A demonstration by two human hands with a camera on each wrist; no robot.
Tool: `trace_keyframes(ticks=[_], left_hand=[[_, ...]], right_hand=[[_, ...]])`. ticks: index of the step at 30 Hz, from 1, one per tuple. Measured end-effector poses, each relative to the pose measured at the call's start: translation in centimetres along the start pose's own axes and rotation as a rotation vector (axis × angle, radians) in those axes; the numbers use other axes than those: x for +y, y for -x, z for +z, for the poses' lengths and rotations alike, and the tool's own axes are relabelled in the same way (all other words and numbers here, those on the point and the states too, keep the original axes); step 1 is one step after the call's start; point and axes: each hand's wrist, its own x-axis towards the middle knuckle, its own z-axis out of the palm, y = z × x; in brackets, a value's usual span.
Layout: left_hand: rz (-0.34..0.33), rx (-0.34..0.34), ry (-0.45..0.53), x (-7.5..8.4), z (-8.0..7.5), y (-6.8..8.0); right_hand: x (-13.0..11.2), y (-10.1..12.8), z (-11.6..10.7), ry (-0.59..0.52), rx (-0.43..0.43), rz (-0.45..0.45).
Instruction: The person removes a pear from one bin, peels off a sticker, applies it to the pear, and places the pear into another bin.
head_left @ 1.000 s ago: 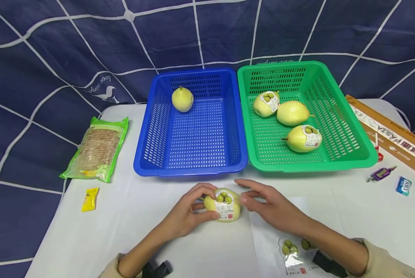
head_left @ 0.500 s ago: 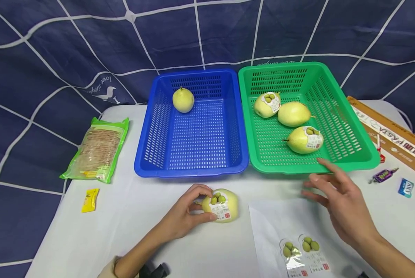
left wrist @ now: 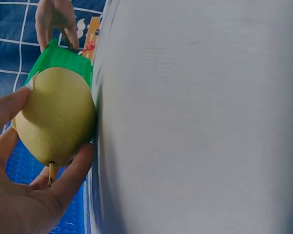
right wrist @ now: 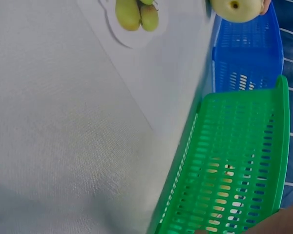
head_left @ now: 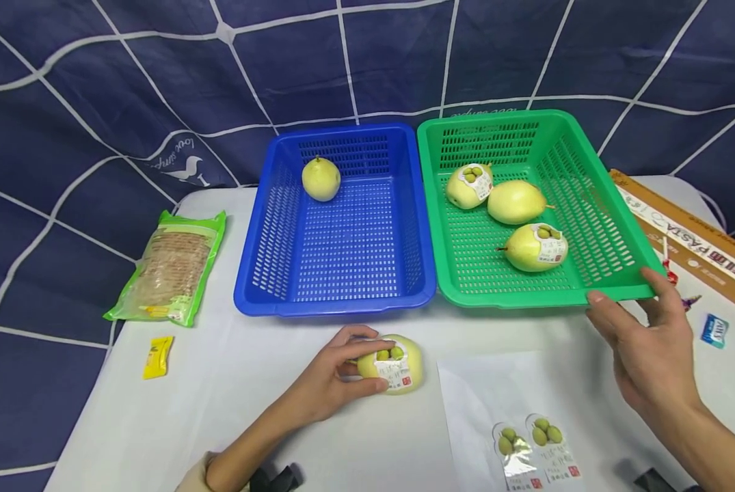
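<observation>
My left hand (head_left: 327, 376) grips a yellow pear (head_left: 413, 362) lying on its side on the table, thumb and fingers around its stem end. A label (head_left: 394, 372) picturing pears covers its upper side; in the left wrist view the pear (left wrist: 58, 112) shows mostly bare skin and its stem. At the front right corner of the green basket (head_left: 527, 298), my right hand (head_left: 656, 362) holds the rim between thumb and fingers. Inside that basket are a labelled pear (head_left: 465, 188), a pear with no label showing (head_left: 515, 203) and another labelled pear (head_left: 530, 249).
Left of the green basket stands a blue basket (head_left: 336, 307) with one pear (head_left: 321, 180). A white sheet (head_left: 478, 383) bearing two pear labels (head_left: 515, 454) lies front right. Around the sides are a green-edged food bag (head_left: 176, 263), yellow packet (head_left: 158, 357), pasta box (head_left: 699, 239) and blue packet (head_left: 714, 331).
My right hand has left the pear and moved right, over the sheet, to the green basket's corner, taking hold of its rim. My left hand stays on the pear, which has barely shifted.
</observation>
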Motion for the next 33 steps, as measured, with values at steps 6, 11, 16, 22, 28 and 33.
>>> trace_keyframes(ticks=[6,11,16,22,28,33], left_hand=[[-0.034,-0.026,0.017,0.4,0.3,-0.2],[-0.02,0.013,0.006,0.6,0.7,-0.5],[-0.009,0.049,-0.088,1.0,0.9,-0.7],[0.006,0.007,-0.209,3.2,1.2,-1.0],[0.078,-0.014,-0.159,7.5,1.1,-3.0],[0.003,0.016,-0.068,11.1,0.9,-7.0]], right_hand=[[0.2,-0.2,-0.3,-0.054,-0.091,-0.001],[0.3,-0.4,-0.5,-0.057,-0.095,-0.007],[0.3,-0.5,-0.7,-0.101,-0.079,0.013],[0.3,-0.6,-0.5,-0.045,-0.032,0.021],[0.3,-0.7,-0.4,-0.06,-0.004,0.01],[0.4,-0.6,-0.4,-0.05,-0.007,-0.002]])
